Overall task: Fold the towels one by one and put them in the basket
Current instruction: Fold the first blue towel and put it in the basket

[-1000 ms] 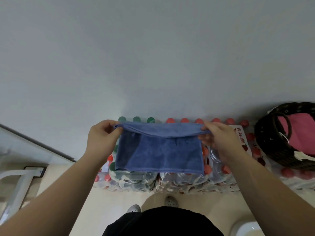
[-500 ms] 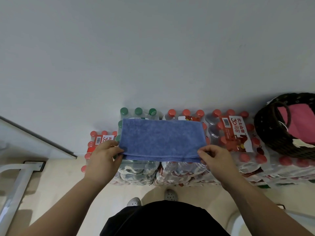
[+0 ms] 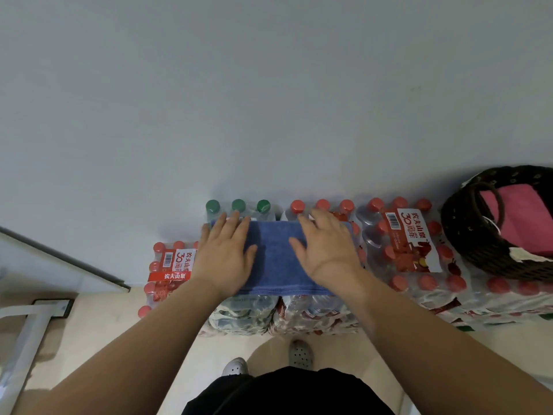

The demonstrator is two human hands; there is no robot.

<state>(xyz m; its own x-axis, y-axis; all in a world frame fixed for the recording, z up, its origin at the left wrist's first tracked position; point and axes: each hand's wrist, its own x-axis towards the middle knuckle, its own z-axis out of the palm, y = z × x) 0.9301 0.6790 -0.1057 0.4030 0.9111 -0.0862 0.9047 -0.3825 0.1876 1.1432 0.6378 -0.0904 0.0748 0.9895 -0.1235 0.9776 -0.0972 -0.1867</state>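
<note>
One blue towel [image 3: 273, 259], one pink towel [image 3: 522, 217], one basket [image 3: 466, 235], one left hand [image 3: 224, 256], one right hand [image 3: 326, 250].

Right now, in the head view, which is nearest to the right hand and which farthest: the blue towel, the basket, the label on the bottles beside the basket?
1. Blue towel: under the right hand, touching it.
2. Label: on the bottles to the hand's right.
3. Basket: far right, beyond the label.

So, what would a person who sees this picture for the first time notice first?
The left hand and the right hand press flat on a folded blue towel in the middle, which lies on shrink-wrapped packs of bottles along the wall. Then, at the far right, a dark woven basket with a pink towel already inside.
</note>
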